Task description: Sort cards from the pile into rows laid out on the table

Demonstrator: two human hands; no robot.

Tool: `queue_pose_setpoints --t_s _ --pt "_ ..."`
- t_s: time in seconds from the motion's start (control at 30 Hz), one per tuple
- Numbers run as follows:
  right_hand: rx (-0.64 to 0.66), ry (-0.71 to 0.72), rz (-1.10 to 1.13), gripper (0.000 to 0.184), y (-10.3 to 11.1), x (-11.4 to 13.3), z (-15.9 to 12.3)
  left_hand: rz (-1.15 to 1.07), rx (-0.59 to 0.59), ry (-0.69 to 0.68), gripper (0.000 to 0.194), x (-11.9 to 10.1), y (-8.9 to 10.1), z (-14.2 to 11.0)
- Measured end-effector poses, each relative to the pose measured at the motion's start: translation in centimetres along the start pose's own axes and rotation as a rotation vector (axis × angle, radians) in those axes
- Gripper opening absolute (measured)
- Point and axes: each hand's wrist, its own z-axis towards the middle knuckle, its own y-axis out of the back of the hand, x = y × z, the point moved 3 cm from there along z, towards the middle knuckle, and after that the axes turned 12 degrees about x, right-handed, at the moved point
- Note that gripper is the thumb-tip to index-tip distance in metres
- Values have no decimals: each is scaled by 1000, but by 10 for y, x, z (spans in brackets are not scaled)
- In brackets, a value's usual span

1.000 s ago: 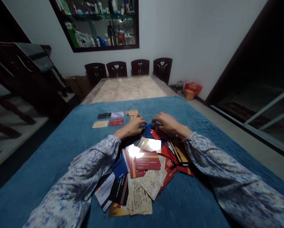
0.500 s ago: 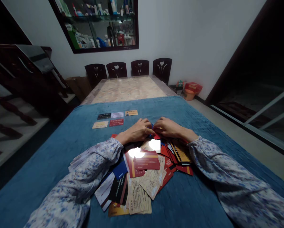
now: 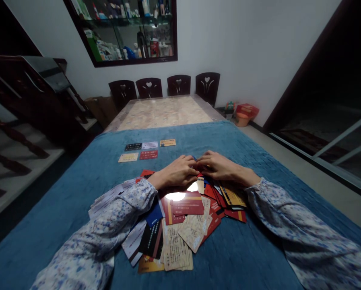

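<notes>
A loose pile of printed cards in red, cream, black, blue and yellow lies on the blue cloth in front of me. My left hand rests over the pile's far edge, its fingers curled down onto cards. Facing it, fingertips almost meeting, my right hand is bent round cards at the same edge. A bit of blue and red card shows between the two hands. Most fingertips are hidden, so which cards they pinch is unclear. Under my right wrist lies a yellow card on a fanned stack.
Beyond my left hand, several cards sit apart in two rows, among them a red card and a black card. Pale cards lie by my left sleeve. The blue cloth covers the table's near part; dark chairs line its far end.
Both hands have shifted slightly, the left lower over the pile and the right a little outward. More of the fingers now covers the pale card beneath them. The laid-out cards are unchanged.
</notes>
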Motion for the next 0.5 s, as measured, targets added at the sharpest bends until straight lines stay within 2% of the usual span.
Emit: queue_pose_setpoints --t_s 0.17,0.33,0.5 --pt "18 36 3 29 0 3 0 -29 -7 10 21 4 0 -6" --pt "39 13 -11 35 -3 -1 1 -70 -29 33 21 6 0 -13" --pt "30 -24 -46 38 -2 -6 1 -71 4 81 19 7 -1 -15"
